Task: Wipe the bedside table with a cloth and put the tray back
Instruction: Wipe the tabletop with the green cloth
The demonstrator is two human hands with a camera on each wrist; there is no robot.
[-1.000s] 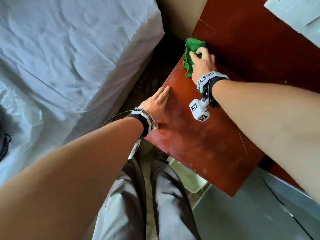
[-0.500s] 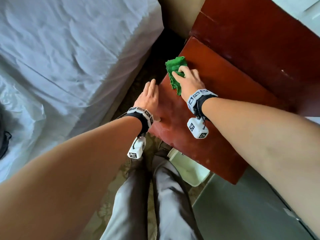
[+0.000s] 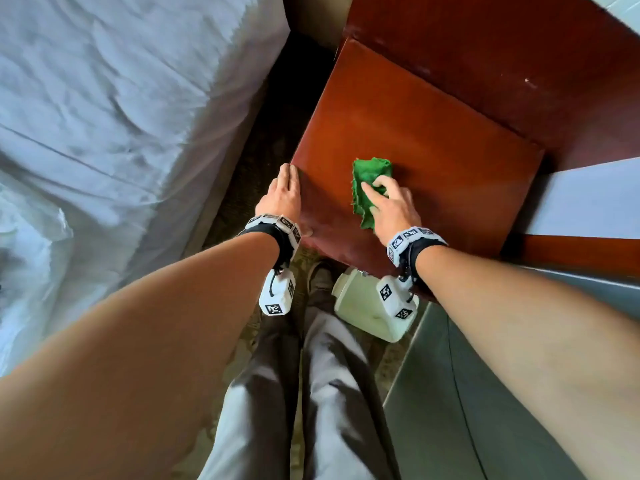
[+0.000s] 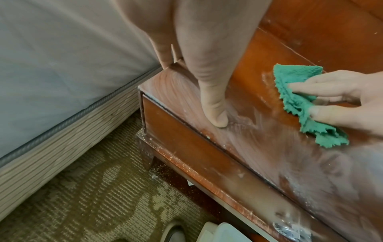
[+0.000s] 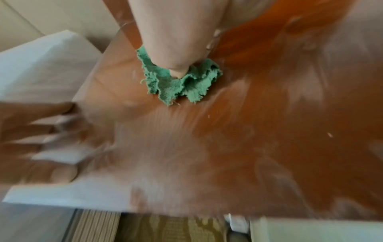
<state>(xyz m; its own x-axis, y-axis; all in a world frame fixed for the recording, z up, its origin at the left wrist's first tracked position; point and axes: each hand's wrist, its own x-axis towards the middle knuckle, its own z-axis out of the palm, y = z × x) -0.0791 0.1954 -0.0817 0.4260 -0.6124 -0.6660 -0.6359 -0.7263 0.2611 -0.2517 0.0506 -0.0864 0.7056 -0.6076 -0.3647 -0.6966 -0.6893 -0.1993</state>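
Observation:
The reddish-brown bedside table [image 3: 433, 140] has a smeared, dusty top [image 4: 259, 147]. A crumpled green cloth [image 3: 369, 181] lies on its near middle part. My right hand [image 3: 381, 194] presses it down, bunching it between thumb [image 5: 178, 67] and fingers [image 4: 311, 85]. My left hand [image 3: 287, 176] rests on the table's left front corner with straight fingers, its thumb [image 4: 215, 108] flat on the top. A pale plastic container [image 3: 360, 306], possibly the tray, sits on the floor below the front edge. The right wrist view is motion-blurred.
The bed with white sheets [image 3: 121, 133] stands close on the left, with a narrow gap of patterned carpet [image 4: 93, 188] between. A dark red panel [image 3: 485, 46] rises behind the table. A grey surface [image 3: 485, 393] is at the lower right. My legs stand before the table.
My right hand has dragged the cloth from the table's far left corner towards the near middle. The left hand has stayed at the left edge.

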